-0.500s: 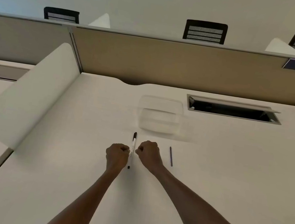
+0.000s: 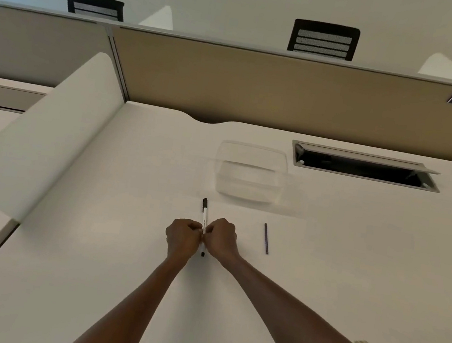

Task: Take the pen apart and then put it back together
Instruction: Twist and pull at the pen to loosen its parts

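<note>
A white pen [image 2: 204,214] with a black cap at its far end and a black plug at its near end points away from me over the white desk [image 2: 91,254]. My left hand [image 2: 182,236] and my right hand [image 2: 222,239] both grip the pen's middle with curled fingers, knuckles nearly touching. The pen's middle section is hidden between the hands. A thin dark refill [image 2: 266,238] lies alone on the desk to the right of my right hand.
A clear plastic container [image 2: 249,171] stands just beyond the pen. An open cable slot [image 2: 364,167] is set in the desk at the back right. A white curved divider [image 2: 41,131] rises on the left, and a tan partition [image 2: 259,89] closes the back.
My two hands have drawn closer together around the pen's middle. The refill on the desk has not moved.
</note>
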### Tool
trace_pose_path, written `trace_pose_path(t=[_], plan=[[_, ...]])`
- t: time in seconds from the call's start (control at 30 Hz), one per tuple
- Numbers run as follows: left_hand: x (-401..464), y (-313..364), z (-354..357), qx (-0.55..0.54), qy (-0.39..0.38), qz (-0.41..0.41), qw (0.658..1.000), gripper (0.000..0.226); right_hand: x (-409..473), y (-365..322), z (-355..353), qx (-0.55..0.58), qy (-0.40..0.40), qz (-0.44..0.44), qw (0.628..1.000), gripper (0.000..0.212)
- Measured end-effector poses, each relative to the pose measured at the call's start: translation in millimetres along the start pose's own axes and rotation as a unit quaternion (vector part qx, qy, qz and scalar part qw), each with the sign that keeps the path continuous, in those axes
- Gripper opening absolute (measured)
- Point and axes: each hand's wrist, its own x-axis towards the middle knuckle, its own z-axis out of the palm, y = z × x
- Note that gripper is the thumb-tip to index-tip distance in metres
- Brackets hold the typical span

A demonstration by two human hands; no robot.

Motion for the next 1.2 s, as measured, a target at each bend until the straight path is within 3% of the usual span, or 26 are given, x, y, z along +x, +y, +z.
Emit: trace_pose_path(t=[0.43,0.7,1.0,1.2], plan=[[-12,11,-6,-0.244,-0.035,-0.073,0.966,0.008,-13,13,-24,0.156,0.037,-0.041,0.986,0.015],[-20,28,-17,-0.290,-0.106,-0.054,0.950,0.014,-32,11,-52,0.262,-0.004,-0.080,0.962,0.009],[-37,60,-30,-0.390,-0.124,-0.014,0.912,0.015,-57,18,-94,0.342,-0.238,0.009,0.909,0.037],[-49,66,-31,-0.411,-0.154,-0.007,0.898,0.017,-66,19,-99,0.443,-0.269,0.067,0.852,0.035]])
